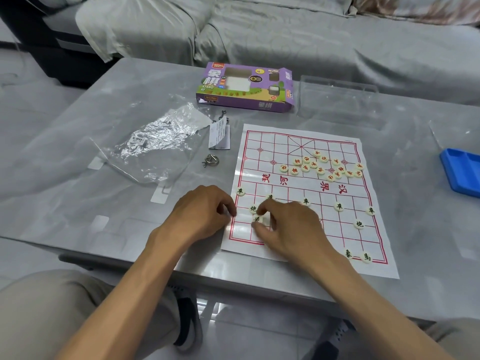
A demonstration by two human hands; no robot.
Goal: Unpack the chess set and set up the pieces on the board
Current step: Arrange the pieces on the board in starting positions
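Note:
A paper xiangqi board point(306, 185) with red lines lies on the grey table. Several cream discs with red characters point(324, 166) sit bunched on its far half. Discs with dark characters stand spread over the near half, among them one at the left edge point(240, 191) and two at the near right corner point(358, 255). My right hand point(285, 227) pinches a dark-marked disc point(257, 219) between thumb and forefinger near the board's near left corner. My left hand point(202, 211) rests curled at the board's left edge, fingers closed; whether it holds a piece is hidden.
The purple chess box point(246, 87) lies behind the board, a clear plastic case point(337, 100) to its right. A crumpled plastic bag point(155, 144), a leaflet point(219, 135) and metal ring puzzles point(210, 161) lie left. A blue tray point(462, 172) sits at right. A sofa stands beyond.

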